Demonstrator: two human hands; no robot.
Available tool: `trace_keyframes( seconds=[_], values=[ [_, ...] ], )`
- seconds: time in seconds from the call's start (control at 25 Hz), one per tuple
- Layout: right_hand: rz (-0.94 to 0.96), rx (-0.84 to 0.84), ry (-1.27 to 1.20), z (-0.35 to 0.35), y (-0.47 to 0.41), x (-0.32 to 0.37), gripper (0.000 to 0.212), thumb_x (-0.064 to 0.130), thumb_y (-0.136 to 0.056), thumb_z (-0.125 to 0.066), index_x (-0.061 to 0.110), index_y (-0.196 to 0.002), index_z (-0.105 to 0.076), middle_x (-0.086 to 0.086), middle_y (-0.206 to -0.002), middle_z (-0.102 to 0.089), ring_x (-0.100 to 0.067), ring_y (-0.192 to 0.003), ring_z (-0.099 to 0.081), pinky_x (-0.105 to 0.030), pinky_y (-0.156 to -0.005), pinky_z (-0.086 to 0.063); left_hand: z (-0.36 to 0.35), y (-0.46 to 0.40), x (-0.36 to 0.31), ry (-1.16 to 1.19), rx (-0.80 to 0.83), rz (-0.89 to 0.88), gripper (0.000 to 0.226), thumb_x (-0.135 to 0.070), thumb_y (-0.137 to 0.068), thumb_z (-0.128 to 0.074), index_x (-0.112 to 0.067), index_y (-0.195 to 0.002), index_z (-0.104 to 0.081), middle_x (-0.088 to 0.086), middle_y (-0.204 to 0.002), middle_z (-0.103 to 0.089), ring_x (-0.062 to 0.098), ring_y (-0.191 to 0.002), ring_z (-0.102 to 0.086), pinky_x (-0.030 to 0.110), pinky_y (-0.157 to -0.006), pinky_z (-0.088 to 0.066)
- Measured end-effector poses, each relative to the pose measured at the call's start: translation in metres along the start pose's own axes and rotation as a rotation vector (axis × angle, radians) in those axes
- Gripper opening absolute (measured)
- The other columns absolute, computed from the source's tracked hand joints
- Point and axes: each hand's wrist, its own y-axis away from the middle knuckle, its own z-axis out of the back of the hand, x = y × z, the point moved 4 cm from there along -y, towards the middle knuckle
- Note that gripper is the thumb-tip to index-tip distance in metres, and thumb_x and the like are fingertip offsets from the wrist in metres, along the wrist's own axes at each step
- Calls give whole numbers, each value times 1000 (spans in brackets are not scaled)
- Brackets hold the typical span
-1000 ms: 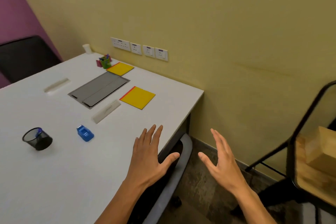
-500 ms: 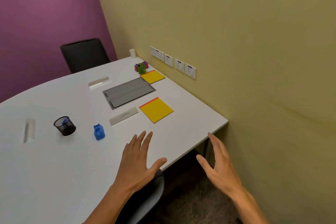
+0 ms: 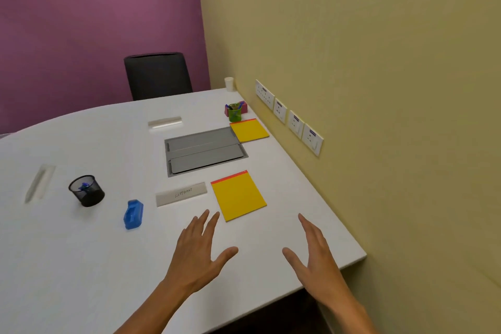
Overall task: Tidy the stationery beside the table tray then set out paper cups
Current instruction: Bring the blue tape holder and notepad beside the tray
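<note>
A grey table tray (image 3: 205, 151) is set into the white table (image 3: 67, 266). A yellow notepad (image 3: 238, 195) lies just in front of it and a second yellow notepad (image 3: 249, 130) behind it. A green pen cup (image 3: 234, 112) stands by a pink block near the wall. A white paper cup (image 3: 229, 83) stands in the far corner. A blue stapler (image 3: 133, 214) and a black mesh pen holder (image 3: 86, 190) sit to the left. My left hand (image 3: 200, 249) and right hand (image 3: 315, 255) hover open over the near table edge, holding nothing.
A name plate reading "ELEPHANT" (image 3: 181, 194) lies beside the near notepad. Two more clear name plates (image 3: 164, 122) (image 3: 39, 183) lie farther off. A black chair (image 3: 157, 76) stands at the far end. Wall sockets (image 3: 288, 116) line the yellow wall on the right.
The view has swung left and over the table. Both hands have come from past the table's corner to above its near edge, still spread and empty.
</note>
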Motion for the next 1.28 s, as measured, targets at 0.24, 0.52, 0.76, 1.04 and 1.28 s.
trace_keyframes(
  seconds=[0.24, 0.52, 0.76, 1.04, 1.28],
  values=[
    [37, 115, 46, 3, -87, -36, 77, 60, -95, -51, 47, -155, -5, 20, -162, -15, -5, -148, -19, -31, -119, -26, -30, -55, -18, 112, -26, 117, 96, -83, -78, -34, -36, -156, -2, -8, -167, 0, 15, -153, -9, 40, -121, -19],
    [82, 366, 82, -6, -188, -84, 78, 50, -98, -54, 33, -159, -10, 7, -164, -18, -14, -148, -23, -34, -119, -27, -72, -123, -39, 141, -109, 337, 95, -79, -81, -41, -34, -157, -5, -7, -167, -6, 17, -152, -15, 39, -118, -25],
    [77, 526, 137, -36, -249, -100, 79, 50, -98, -54, 30, -160, -9, 4, -166, -15, -19, -150, -22, -37, -119, -26, -89, -150, -13, 64, -68, 494, 98, -81, -79, -37, -29, -158, -7, -2, -167, -6, 21, -153, -15, 42, -119, -24],
    [3, 595, 223, -87, -276, -108, 93, 53, -94, -59, 28, -160, 0, -3, -164, -21, -25, -148, -28, -37, -117, -29, -73, -153, 76, -1, -111, 653, 93, -73, -86, -43, -23, -158, -11, 3, -167, -8, 25, -153, -16, 44, -119, -24],
    [-117, 572, 439, -164, -320, -95, 101, 63, -88, -60, 19, -160, -5, -9, -161, -22, -33, -142, -31, -41, -110, -38, -61, -166, 183, -41, -138, 771, 92, -68, -87, -50, -17, -157, -19, 10, -166, -12, 32, -152, -15, 50, -118, -26]
  ],
)
